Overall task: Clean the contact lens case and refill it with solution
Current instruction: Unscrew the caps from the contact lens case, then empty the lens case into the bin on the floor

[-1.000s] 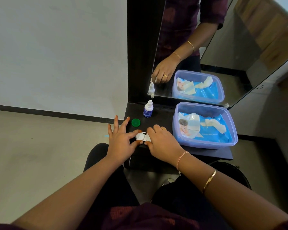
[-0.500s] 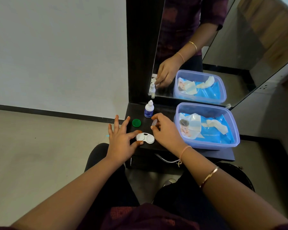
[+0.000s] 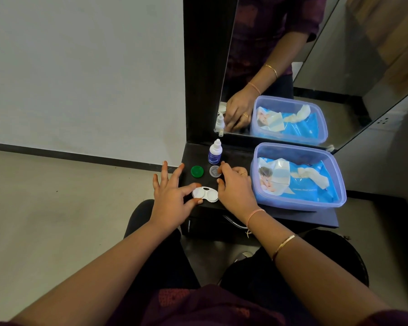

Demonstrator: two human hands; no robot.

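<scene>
A white two-well contact lens case (image 3: 205, 194) lies near the front edge of the small black table (image 3: 236, 158), both wells uncovered. My left hand (image 3: 172, 198) pinches its left well between thumb and forefinger, the other fingers spread. A green cap (image 3: 197, 171) lies just behind it. To its right a grey cap (image 3: 214, 171) lies flat on the table, with the forefinger and thumb of my right hand (image 3: 236, 189) curled at its right edge. The small white solution bottle (image 3: 215, 152) with a blue label stands upright behind the caps.
A clear lilac plastic box (image 3: 299, 203) holding a blue wipes pack and a crumpled wipe fills the table's right half. A mirror (image 3: 280, 55) stands along the back edge. The table's front edge is right by the case, and my knees are below it.
My right hand took the grey cap off the case's right well, carried it back and set it down next to the green cap. My left hand kept its hold on the case.
</scene>
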